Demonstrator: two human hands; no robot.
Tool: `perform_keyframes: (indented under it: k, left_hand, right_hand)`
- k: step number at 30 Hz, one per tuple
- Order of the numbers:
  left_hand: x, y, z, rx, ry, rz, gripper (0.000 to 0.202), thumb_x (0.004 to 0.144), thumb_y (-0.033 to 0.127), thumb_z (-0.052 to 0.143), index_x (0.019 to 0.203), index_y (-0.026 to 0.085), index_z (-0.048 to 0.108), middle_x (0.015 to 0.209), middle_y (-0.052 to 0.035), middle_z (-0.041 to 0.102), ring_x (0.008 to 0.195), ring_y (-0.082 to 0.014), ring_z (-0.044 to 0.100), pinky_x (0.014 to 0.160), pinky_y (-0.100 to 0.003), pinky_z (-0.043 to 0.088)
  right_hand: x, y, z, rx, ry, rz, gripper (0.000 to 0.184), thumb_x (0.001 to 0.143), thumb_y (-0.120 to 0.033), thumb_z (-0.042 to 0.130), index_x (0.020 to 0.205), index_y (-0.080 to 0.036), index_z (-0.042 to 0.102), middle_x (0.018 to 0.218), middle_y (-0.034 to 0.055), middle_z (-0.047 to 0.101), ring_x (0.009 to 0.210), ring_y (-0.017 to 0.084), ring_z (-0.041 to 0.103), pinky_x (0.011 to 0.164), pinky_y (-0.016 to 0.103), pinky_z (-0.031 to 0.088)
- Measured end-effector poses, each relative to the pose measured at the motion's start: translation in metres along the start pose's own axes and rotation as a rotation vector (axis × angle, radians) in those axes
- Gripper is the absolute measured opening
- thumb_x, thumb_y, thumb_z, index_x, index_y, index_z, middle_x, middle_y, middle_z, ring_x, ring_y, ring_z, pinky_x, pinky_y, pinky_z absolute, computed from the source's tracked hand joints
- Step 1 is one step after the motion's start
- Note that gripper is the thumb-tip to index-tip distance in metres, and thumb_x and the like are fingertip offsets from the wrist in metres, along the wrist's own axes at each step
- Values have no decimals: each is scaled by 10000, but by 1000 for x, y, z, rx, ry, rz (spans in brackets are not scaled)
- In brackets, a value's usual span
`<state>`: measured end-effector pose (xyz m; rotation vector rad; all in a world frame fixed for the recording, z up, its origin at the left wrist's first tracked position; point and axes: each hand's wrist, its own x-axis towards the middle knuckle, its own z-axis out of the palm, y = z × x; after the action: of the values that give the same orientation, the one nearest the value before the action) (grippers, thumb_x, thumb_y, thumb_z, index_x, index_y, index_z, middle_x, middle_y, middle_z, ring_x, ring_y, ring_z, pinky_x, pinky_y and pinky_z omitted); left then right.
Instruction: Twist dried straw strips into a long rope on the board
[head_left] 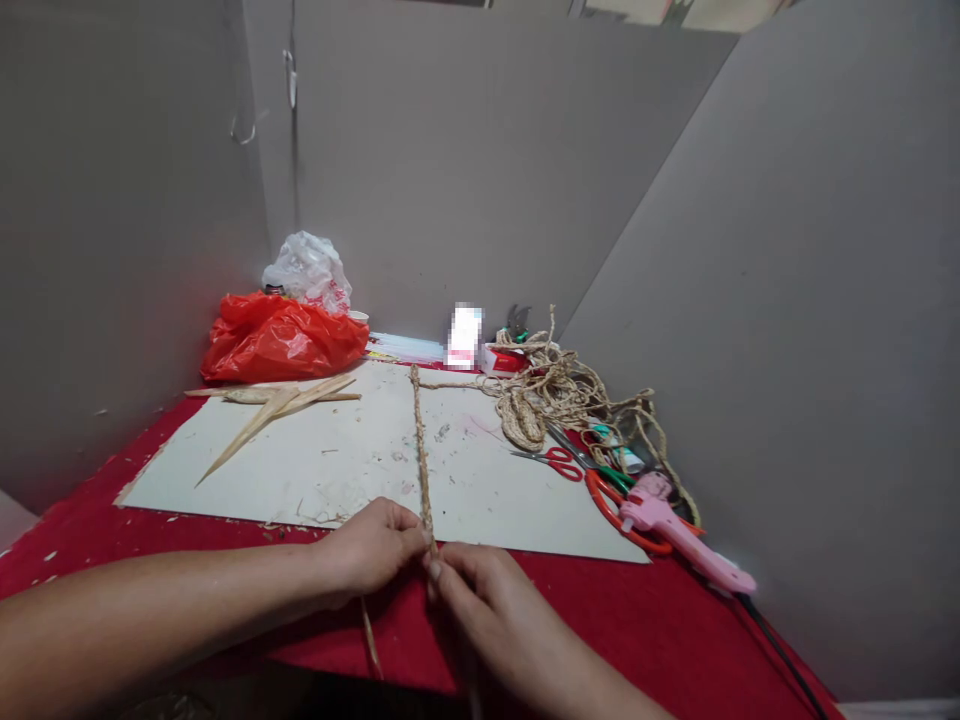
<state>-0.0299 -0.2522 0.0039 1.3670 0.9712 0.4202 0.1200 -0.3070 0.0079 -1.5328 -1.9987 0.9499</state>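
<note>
A narrow braided straw cord point(422, 455) runs from the far side of the white board point(247, 470) straight toward me. Its near end lies between my two hands, just past the board's front edge. My left hand point(379, 545) pinches the braid from the left, fingers closed. From the right, my right hand point(480, 590) pinches the same end, thumb on top. A loose straw strand point(371, 640) hangs below my left hand. The strands right at the fingertips are too small to make out.
Flat straw strips point(262, 425) lie on the board's left, by a red plastic bag point(289, 335). At right are coiled braided rope point(525, 420), red-handled scissors point(562, 462), larger orange-handled scissors point(607, 505) and a pink glue gun point(682, 535). Grey partitions point(480, 170) surround the red cloth.
</note>
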Motion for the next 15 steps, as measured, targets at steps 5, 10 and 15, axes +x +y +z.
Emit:
perform_keyframes:
  k: [5,10,15]
  left_hand:
    - [-10,5,6,-119,4,-121,193,687,320,508,594,153,536,388,87,359,325,-39,210,394,-226,125]
    - [-17,6,-2,-179,-21,-71,210,706,354,543,642,155,529,387,98,330,331,-34,198,387,-228,104]
    - [-19,9,-9,-258,-129,-39,265,732,430,571,711,176,500,429,106,318,344,-40,170,379,-234,92]
  right_hand:
    - [-18,-3,22,-196,-61,-5,214,845,-286,465,787,-177,640,626,74,639,501,144,506,510,251,291]
    - [-23,-11,-10,-84,-92,-9,352,864,-435,453,646,-186,573,570,23,568,517,125,460,485,233,287]
    - [7,-5,-22,404,56,73,368,856,-516,441,877,-174,575,712,29,590,627,136,530,569,229,394]
